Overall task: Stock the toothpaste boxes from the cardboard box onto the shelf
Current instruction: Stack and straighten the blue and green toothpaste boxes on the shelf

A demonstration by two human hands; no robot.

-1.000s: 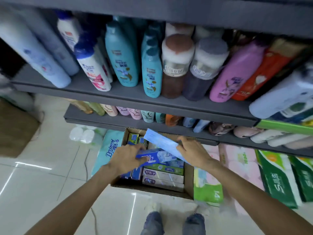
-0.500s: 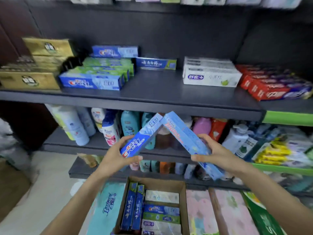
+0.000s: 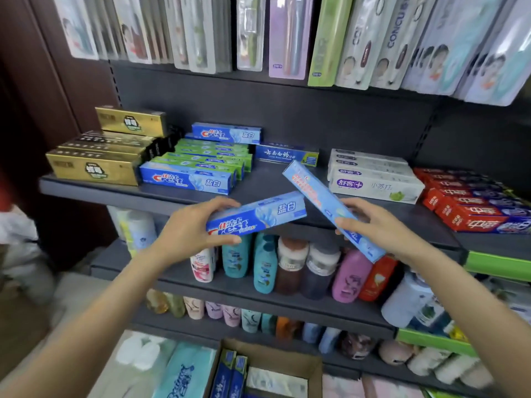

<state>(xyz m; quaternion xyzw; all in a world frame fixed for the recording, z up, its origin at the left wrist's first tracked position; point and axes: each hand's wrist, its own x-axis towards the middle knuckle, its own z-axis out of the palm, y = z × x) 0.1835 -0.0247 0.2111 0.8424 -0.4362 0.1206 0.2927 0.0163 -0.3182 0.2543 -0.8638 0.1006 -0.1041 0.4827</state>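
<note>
**Two toothpaste boxes held at the shelf edge**

Your left hand (image 3: 189,232) grips a blue Crest box (image 3: 255,215); your right hand (image 3: 373,228) grips a pale blue box (image 3: 321,196) tilted up-left. Both hover just before the shelf (image 3: 264,182). The cardboard box (image 3: 287,364) sits below, still holding toothpaste boxes.

cardboard box (image 3: 298,366) cropped below, floor goods blurred

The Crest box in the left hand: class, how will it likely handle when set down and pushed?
The Crest box looks stiff: the left hand holds one end without sag. Flat sides suggest sliding, not rolling. Its glossy print may be slippery.
</note>
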